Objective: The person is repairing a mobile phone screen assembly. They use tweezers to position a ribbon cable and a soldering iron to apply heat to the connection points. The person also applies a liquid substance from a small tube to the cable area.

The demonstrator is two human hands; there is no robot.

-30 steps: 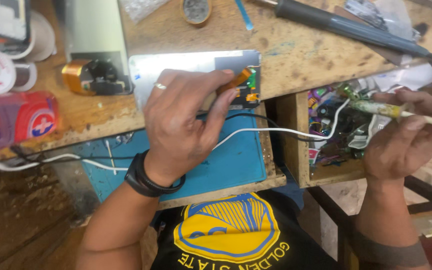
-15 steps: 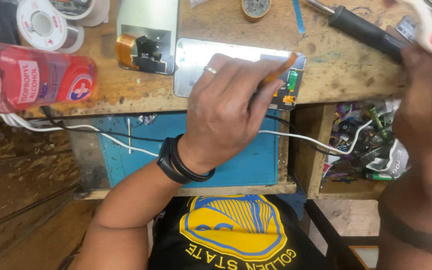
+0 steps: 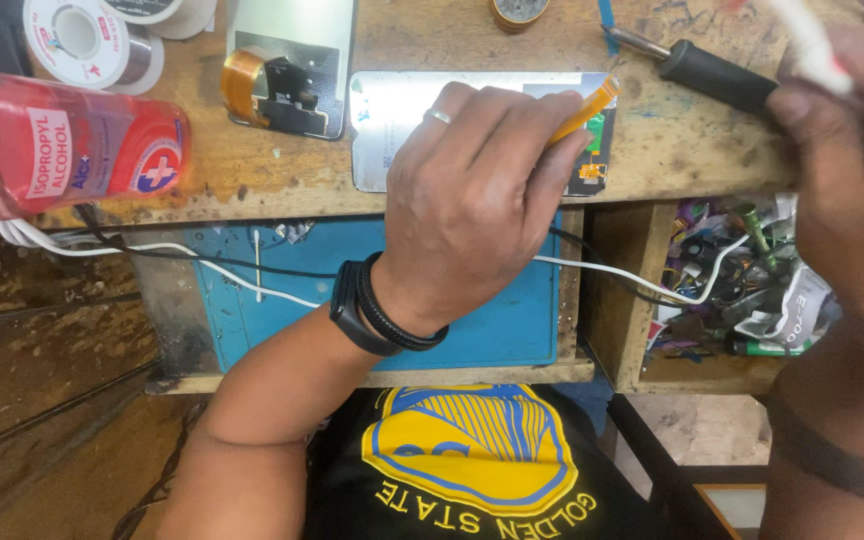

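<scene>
My left hand [image 3: 472, 190] rests on a flat silver phone panel [image 3: 402, 125] lying on the wooden bench, and its fingers pinch the panel's orange flex ribbon [image 3: 587, 108] and lift it off the small circuit board [image 3: 592, 170]. There is a ring on one finger and a black band on the wrist. My right hand [image 3: 847, 170] is raised at the right edge, closed around a thin white tube-like tool [image 3: 807, 40] with a red mark. Its tip is out of view.
A pink bottle of liquid [image 3: 62, 140] lies at the left beside white tape rolls [image 3: 82, 35]. Another opened device part [image 3: 287, 65] sits next to the panel. A black-handled soldering iron [image 3: 712, 75] lies at the back right. White cable [image 3: 152, 250] crosses a blue mat [image 3: 512, 320]. A cluttered compartment [image 3: 742, 280] is at the right.
My right hand rose from the cluttered compartment up to bench height with the white tool. My left hand stayed on the panel, and the orange ribbon now shows lifted between its fingers.
</scene>
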